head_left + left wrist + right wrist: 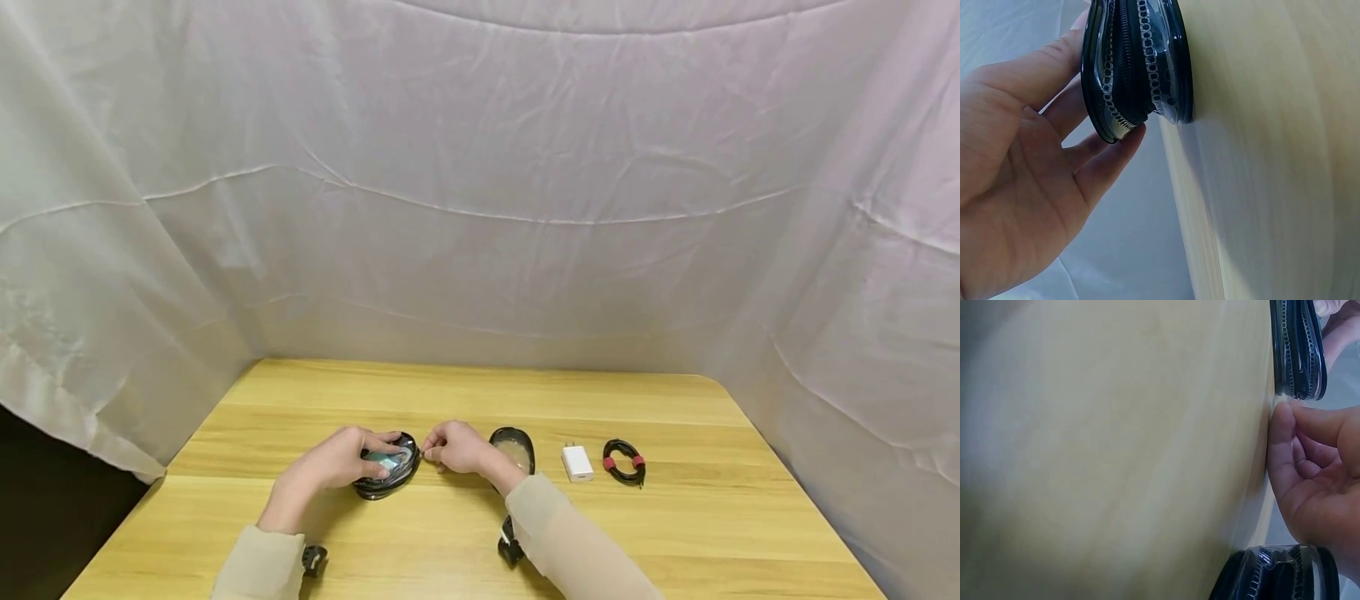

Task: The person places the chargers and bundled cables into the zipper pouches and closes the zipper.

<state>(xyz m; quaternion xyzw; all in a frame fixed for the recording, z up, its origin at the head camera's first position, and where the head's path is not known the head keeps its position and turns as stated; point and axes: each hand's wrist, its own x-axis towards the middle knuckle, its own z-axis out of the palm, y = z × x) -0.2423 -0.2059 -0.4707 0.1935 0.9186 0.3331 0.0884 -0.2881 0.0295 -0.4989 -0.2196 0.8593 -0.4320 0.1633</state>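
Observation:
A small clear zip pouch [406,471] with black edging lies toward the left of the table. Something bluish-green shows through its top. My left hand [341,460] grips it from the left, fingers on the far side and thumb on the near side. The left wrist view shows the black zipper [1125,62] along its side. At the pouch's right end, my right hand [459,448] pinches the zipper pull between thumb and forefinger; the fingertips mostly hide the pull. A second clear pouch [1279,575] with black edging sits by my right wrist, partly covered by the forearm in the head view.
Right of the second pouch, a white charger plug [577,463] lies with its prongs pointing away. Beyond it is a coiled black cable [611,473] with red ties. Pale curtains [480,275] hang round the back and sides of the wooden table [675,533].

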